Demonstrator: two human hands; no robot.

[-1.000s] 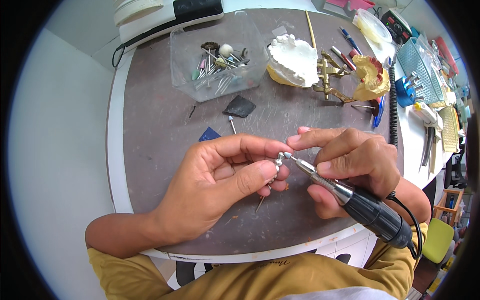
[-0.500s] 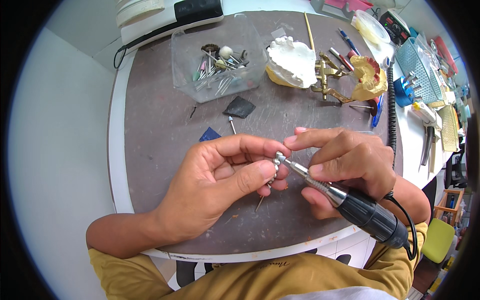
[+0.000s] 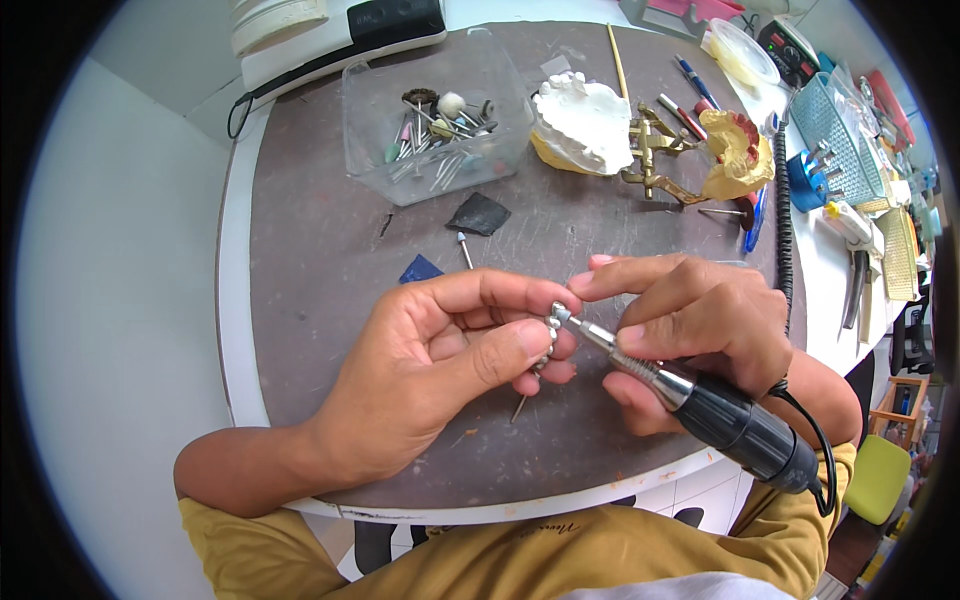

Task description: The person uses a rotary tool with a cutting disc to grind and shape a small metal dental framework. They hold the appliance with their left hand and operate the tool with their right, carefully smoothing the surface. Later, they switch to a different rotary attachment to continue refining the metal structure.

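Note:
Between the thumb and fingers of my left hand (image 3: 430,365) is a small shiny metal dental framework (image 3: 552,330) with tooth-like lumps. My fingers cover part of it. My right hand (image 3: 705,325) grips a black and silver rotary handpiece (image 3: 730,420), its cord trailing from the rear end. A small grey polishing tip (image 3: 563,314) on the handpiece meets the upper end of the framework. One fingertip of my right hand rests against the left fingers. Under the left hand, a thin metal shank (image 3: 518,408) lies on the table, partly hidden.
Beyond my hands stand a clear plastic box (image 3: 440,180) of rotary burs, a white dental cast (image 3: 583,125) and a brass articulator (image 3: 650,160) with a yellowish cast (image 3: 738,155). Abrasive paper (image 3: 478,214), a blue scrap (image 3: 420,268) and a loose bur (image 3: 464,250) lie nearer.
The handpiece has tilted very slightly, its tip still at the framework's upper end. Both hands hold nearly the same place.

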